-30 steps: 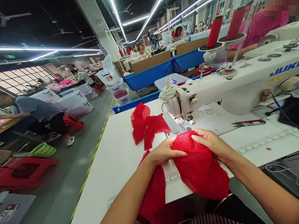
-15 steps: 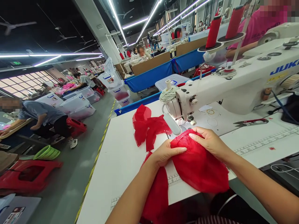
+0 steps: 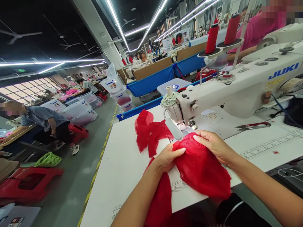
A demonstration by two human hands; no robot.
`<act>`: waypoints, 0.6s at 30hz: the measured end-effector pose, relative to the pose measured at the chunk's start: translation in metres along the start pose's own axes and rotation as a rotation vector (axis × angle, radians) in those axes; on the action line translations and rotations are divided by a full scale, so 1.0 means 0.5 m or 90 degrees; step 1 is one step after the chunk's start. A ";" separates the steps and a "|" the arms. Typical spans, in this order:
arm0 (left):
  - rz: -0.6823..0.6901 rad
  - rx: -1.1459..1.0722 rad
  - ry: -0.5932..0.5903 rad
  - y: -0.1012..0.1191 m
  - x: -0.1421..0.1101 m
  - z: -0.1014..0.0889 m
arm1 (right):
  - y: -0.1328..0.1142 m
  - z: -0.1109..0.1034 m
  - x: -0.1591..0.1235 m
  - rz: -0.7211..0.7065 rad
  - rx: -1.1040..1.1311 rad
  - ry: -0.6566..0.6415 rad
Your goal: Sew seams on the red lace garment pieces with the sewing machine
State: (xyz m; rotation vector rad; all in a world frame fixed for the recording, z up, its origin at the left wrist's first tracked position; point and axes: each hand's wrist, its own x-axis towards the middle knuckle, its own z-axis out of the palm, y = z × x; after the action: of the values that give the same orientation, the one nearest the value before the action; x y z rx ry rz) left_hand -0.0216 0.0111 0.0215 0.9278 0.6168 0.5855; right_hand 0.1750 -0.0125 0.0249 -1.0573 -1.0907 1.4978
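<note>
A piece of sheer red fabric with a lacy upper part is stretched between my two hands, just in front of the sewing machine. My left hand pinches its left edge, thumb on top. At the upper right edge my right hand grips it between thumb and fingers. The lower part of the cloth hangs over the table's front edge. More red fabric lies under my left forearm and drops off the front. Beyond the left hand, loose red pieces rest on the white table, beside the needle area.
Thread snips lie on the table at the right, near a printed ruler scale. Red thread cones stand behind the machine. Plastic bins and a red stool are on the floor. Other people sit at machines around.
The view has shifted slightly. Both hands keep their hold on the red fabric, and its hanging lower part has shifted a little.
</note>
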 end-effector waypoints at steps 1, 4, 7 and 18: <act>-0.004 0.000 0.000 0.000 -0.001 0.001 | 0.001 0.000 0.001 -0.005 -0.015 0.002; -0.012 -0.003 0.005 0.002 -0.002 0.003 | 0.010 -0.001 0.009 -0.031 -0.083 0.018; 0.010 -0.013 0.031 0.003 0.000 0.003 | 0.017 -0.005 0.014 -0.083 -0.177 0.109; 0.085 -0.001 0.062 0.005 0.000 0.013 | 0.025 0.023 -0.052 -0.371 -0.645 0.199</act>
State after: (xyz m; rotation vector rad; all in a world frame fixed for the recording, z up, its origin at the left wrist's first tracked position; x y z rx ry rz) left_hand -0.0175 0.0086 0.0266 0.9486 0.6444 0.7538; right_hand 0.1653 -0.0412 0.0181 -1.3873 -1.7726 0.2404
